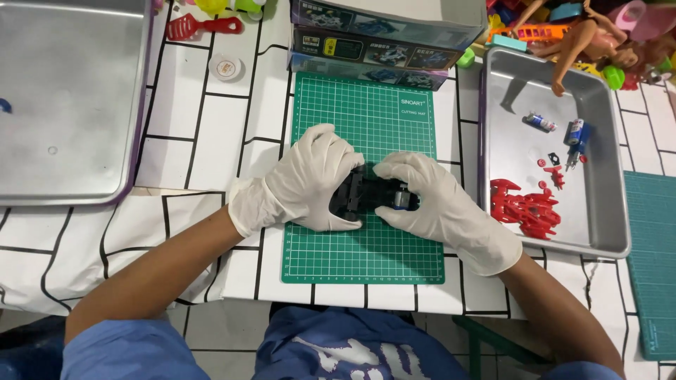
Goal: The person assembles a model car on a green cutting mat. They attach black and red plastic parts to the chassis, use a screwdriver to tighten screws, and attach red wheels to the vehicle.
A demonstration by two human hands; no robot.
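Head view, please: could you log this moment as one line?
left hand: grips black toy chassis | right hand: grips same chassis | under: green cutting mat | right tray: red parts

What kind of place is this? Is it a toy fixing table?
Probably a toy workbench: gloved hands, left hand and right hand, grip a black toy part on a green cutting mat, beside a metal tray of red plastic pieces.

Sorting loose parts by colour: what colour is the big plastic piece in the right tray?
Red, seen clearly in the head view.
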